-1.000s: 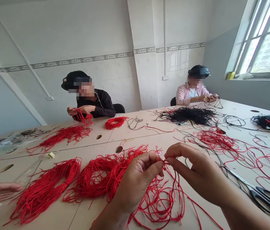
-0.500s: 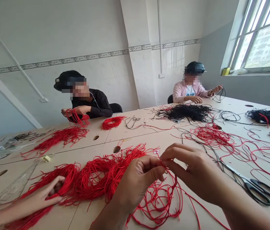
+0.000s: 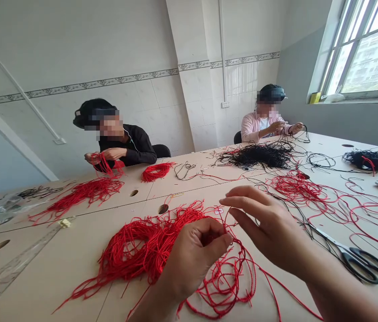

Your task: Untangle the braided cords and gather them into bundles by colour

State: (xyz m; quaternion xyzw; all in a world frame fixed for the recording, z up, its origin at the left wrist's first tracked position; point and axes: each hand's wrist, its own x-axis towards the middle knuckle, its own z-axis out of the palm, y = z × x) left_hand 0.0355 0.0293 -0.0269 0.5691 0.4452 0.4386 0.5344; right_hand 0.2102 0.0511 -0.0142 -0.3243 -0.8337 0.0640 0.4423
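Note:
My left hand (image 3: 194, 257) is closed in a pinch on a red cord (image 3: 227, 277) that loops down onto the table in a loose coil. My right hand (image 3: 269, 228) hovers just to the right of it, fingers stretched out and apart, holding nothing. A large tangled pile of red cords (image 3: 142, 246) lies on the table directly left of my left hand.
Black-handled scissors (image 3: 356, 259) lie at the right, a clear ruler (image 3: 11, 268) at the left. More red cords (image 3: 296, 188) and black cords (image 3: 259, 155) are spread farther back. A person in black (image 3: 122, 143) and a person in pink (image 3: 262, 123) work cords across the table.
My right hand has let go of the cord and opened, lifting slightly. Another person's hand at the lower left has taken away the left bundle of red cords and left the view.

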